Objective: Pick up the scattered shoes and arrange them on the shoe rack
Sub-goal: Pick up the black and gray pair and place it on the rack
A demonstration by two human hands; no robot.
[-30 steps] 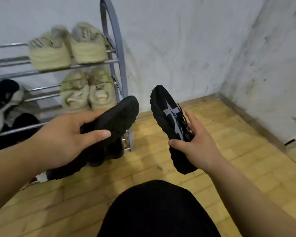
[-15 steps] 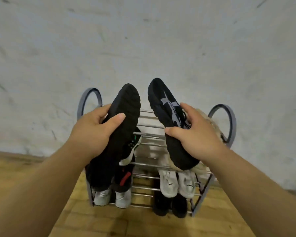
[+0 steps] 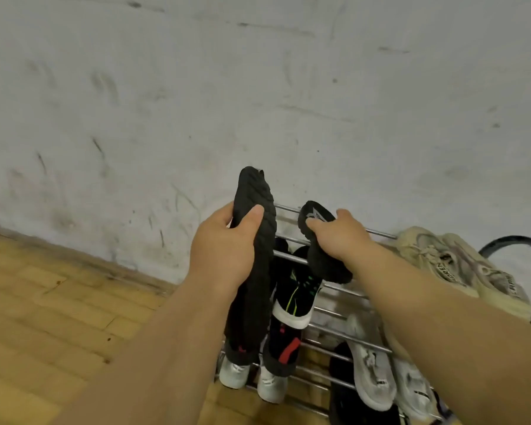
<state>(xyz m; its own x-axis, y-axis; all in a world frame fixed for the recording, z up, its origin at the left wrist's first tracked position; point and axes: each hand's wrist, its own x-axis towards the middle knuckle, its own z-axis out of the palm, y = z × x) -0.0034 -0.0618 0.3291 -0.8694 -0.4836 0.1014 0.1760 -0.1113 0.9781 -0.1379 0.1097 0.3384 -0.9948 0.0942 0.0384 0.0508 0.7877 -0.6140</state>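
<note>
I look down on a metal shoe rack (image 3: pixel 292 210) set against a white wall. My left hand (image 3: pixel 224 250) grips a black shoe (image 3: pixel 255 210) round its middle, sole turned toward me, toe pointing up over the rack's left end. My right hand (image 3: pixel 339 237) holds the matching black shoe (image 3: pixel 314 214) with a grey star mark, low over the top shelf's bars. Its heel hangs below my palm.
A beige pair (image 3: pixel 448 265) lies on the top shelf at right. Lower shelves hold black trainers with green and red marks (image 3: pixel 295 302), white shoes (image 3: pixel 368 366) and a white pair (image 3: pixel 236 371) at the bottom left. Wooden floor (image 3: pixel 59 308) spreads left.
The view has tilted down and closer to the rack. Both hands carried the black shoes forward over the top shelf; the right shoe has dropped lower toward the bars.
</note>
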